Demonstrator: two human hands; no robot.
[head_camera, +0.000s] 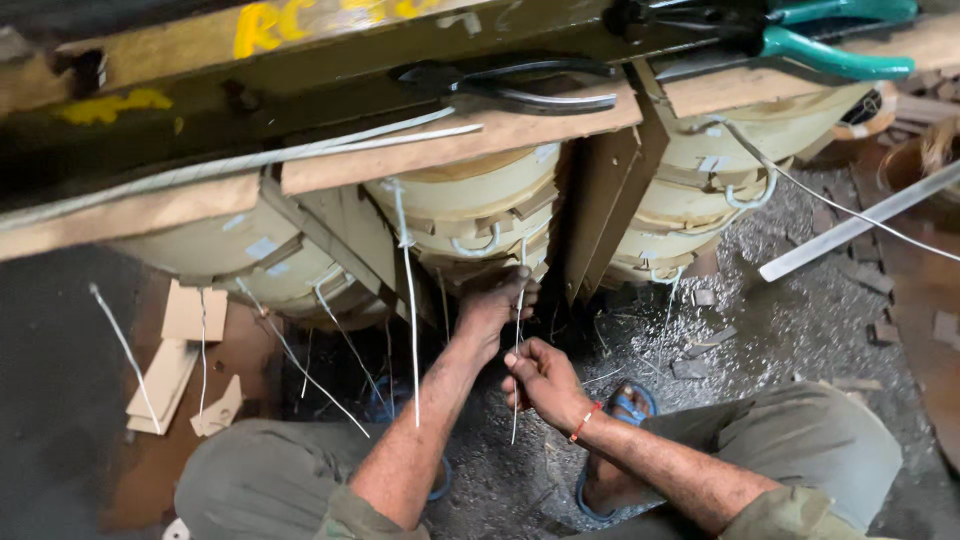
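Left hand (492, 305) pinches thin white wire (519, 300) at frame centre, under the middle coil (470, 205); right hand (540, 380) grips the same wire lower down. Wooden plank (470, 135) overhangs above, black pliers (510, 85) on it. Green-handled cutters (830, 40) upper right, cardboard scraps (185, 340) lower left.

Premises: an electrical repair workshop, floor-level work area. Evidence: large paper-wrapped transformer coils (470, 215) mounted under a steel frame (330, 75) with wooden clamping boards (470, 135); loose wire leads (408, 300); pliers (520, 85) and green-handled cutters (820, 45) resting on top; floor (760, 330) strewn with metal shavings and cardboard offcuts (175, 360).
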